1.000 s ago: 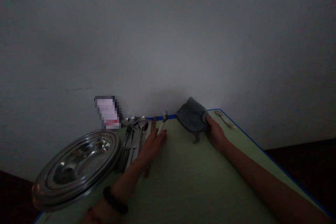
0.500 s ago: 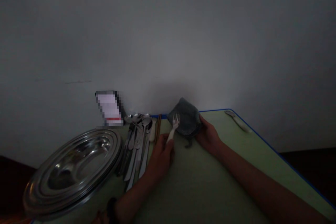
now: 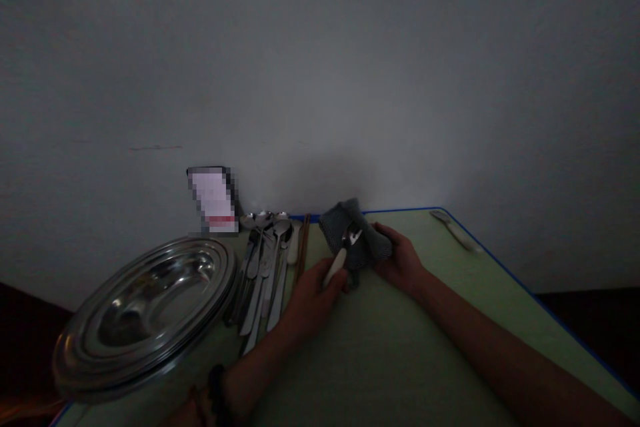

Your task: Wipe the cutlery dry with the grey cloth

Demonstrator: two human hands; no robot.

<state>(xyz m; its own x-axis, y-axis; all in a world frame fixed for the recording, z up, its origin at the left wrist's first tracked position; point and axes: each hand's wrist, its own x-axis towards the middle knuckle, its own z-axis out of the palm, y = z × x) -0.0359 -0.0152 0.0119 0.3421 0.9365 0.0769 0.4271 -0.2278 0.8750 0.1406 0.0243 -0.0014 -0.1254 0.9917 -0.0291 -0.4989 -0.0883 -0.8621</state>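
My left hand grips the white handle of a fork, whose metal prongs rest against a dark grey cloth. That cloth is bunched in my right hand, fingers closed round its right side. Both hands are over the far middle of a pale green table with a blue rim.
A stack of shiny steel plates stands at the left. Several spoons and brown chopsticks lie beside it. A blurred white card leans on the wall. Another white-handled utensil lies at the far right corner.
My left hand lifted the fork from the cutlery pile and carried it right to the cloth. My right hand brought the cloth left and lower, meeting the fork's prongs.
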